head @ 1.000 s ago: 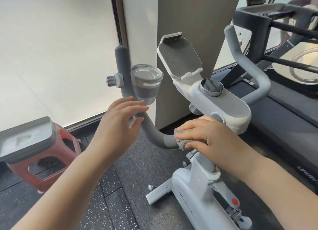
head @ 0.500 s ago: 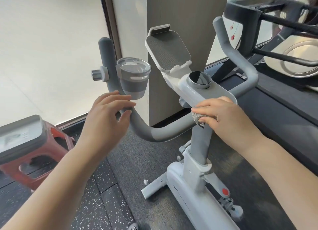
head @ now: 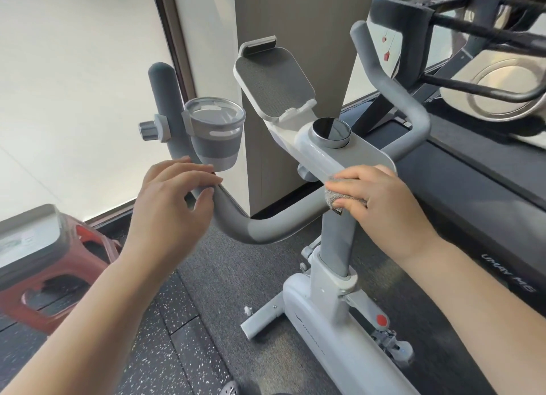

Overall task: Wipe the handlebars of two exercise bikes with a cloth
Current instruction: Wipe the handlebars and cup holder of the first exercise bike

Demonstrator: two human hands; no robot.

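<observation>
A small grey fuzzy cloth (head: 335, 197) was held bunched under the curled fingers of the right hand (head: 381, 205), pressed against the inner end of the grey foam-covered handlebar (head: 260, 232) where it met the white exercise bike's centre post (head: 336, 241), just below the pale console with its round black dial (head: 331, 130). The grip of the right hand was thus closed around the cloth. The left hand (head: 171, 211) was laid over the left bend of the same handlebar, fingers lightly curved on top and the thumb beneath; whether the bar was truly clasped or only touched could not be told. A grey cup holder (head: 214, 137) was clamped to the upright left part of the bar, just above the left fingers.

The wipe was judged to be partly done, with the far right arm of the handlebar (head: 413, 111) not yet reached and a second bike not clearly seen.

Several slips could be expected from here. The cloth was small and mostly covered by the hand, so bare fingers might be dragged over the foam instead of fabric. A hurried pass under the console might leave the junction untouched. The cup holder and its knob (head: 147, 128) might be knocked if the left hand were slid upward. The cloth might be dropped to the speckled rubber floor (head: 183, 335) when hands were changed.
</observation>
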